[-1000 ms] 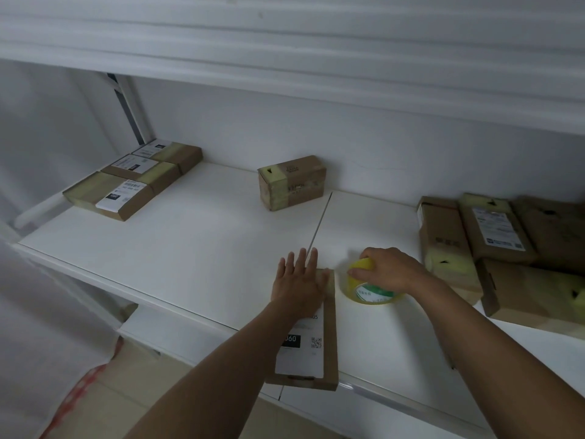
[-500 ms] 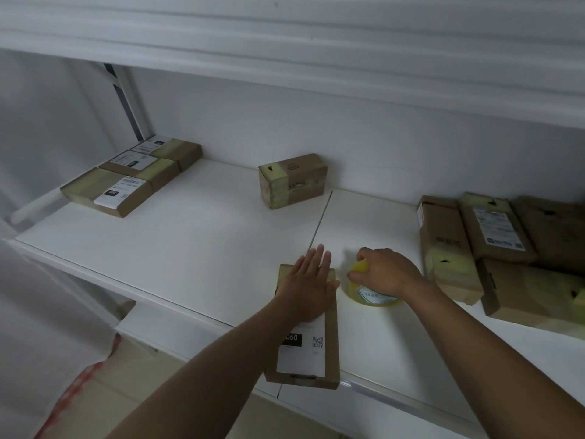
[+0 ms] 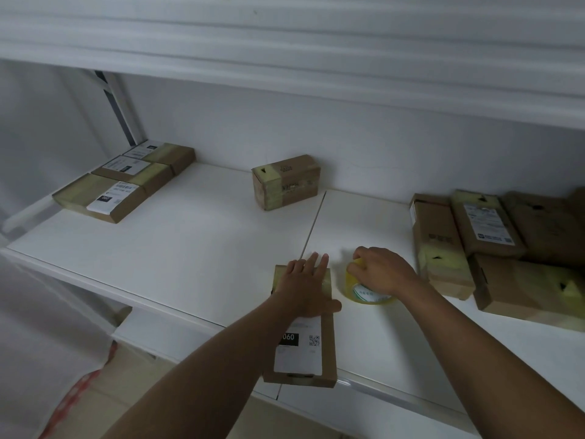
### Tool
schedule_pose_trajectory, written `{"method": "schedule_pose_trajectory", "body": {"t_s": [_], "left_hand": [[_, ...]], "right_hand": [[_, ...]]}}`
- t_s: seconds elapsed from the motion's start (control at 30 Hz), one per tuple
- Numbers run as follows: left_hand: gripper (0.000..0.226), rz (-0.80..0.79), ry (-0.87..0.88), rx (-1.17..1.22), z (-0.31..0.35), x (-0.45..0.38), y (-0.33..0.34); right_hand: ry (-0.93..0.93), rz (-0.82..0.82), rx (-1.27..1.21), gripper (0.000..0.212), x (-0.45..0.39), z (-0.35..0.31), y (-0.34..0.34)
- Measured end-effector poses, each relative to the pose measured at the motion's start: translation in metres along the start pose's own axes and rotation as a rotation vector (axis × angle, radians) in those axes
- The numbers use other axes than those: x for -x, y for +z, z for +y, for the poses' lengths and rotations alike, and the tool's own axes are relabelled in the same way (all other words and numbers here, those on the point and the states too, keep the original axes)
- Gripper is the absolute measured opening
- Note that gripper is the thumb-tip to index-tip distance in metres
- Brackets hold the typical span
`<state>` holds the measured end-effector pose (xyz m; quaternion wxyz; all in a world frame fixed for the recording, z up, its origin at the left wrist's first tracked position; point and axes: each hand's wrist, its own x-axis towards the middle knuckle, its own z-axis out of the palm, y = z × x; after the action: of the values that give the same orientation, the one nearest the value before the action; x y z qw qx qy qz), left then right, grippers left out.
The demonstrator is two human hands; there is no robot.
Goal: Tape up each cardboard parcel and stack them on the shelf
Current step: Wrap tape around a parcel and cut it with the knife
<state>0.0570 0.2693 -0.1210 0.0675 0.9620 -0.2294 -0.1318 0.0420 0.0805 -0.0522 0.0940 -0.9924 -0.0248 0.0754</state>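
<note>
1. Since 1 second ago the left hand has slid a little further up the flat parcel, and more of the parcel's far end now shows to the left of the fingers; the right hand has stayed on the tape roll.
2. The left hand lies flat on the parcel's far half, fingers straight and together, their tips reaching just past its far edge onto the shelf.
3. The parcel lies flat at the shelf's front edge, its near end overhanging that edge. A white label with a black strip and a QR code covers its near half.
4. The right hand grips the yellow tape roll from above, fingers curled over its top. The roll stands on the shelf just right of the parcel; whether they touch cannot be told.
5. A small box with yellowish tape across 1 end stands near the back wall, well apart from the hands.
6. At the far left, 3 flat labelled parcels lie side by side, each banded with tape.
7. At the right, a pile of brown parcels lies close together, some overlapping, several with yellowish tape at their ends.
</note>
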Motion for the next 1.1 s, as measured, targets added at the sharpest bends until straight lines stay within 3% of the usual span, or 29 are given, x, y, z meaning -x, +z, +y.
{"method": "schedule_pose_trajectory", "body": {"t_s": [0.13,0.3,0.47,0.73,1.1], "left_hand": [[0.107,0.102,0.014,0.034,0.000,0.006,0.003],[0.108,0.090,0.012,0.044,0.001,0.007,-0.002],[0.105,0.029,-0.023,-0.015,0.009,0.004,-0.004],[0.106,-0.206,-0.213,-0.235,0.040,-0.008,-0.027],[0.099,-0.085,-0.199,-0.064,0.036,-0.006,-0.014]], "right_hand": [[0.019,-0.013,-0.036,0.038,0.001,-0.001,-0.004],[0.022,-0.007,-0.078,0.035,0.004,0.000,-0.005],[0.035,0.001,-0.087,0.036,0.003,0.001,-0.004],[0.030,-0.014,-0.076,0.037,0.000,0.002,-0.003],[0.021,0.000,-0.049,0.036,0.000,0.003,0.000]]}}
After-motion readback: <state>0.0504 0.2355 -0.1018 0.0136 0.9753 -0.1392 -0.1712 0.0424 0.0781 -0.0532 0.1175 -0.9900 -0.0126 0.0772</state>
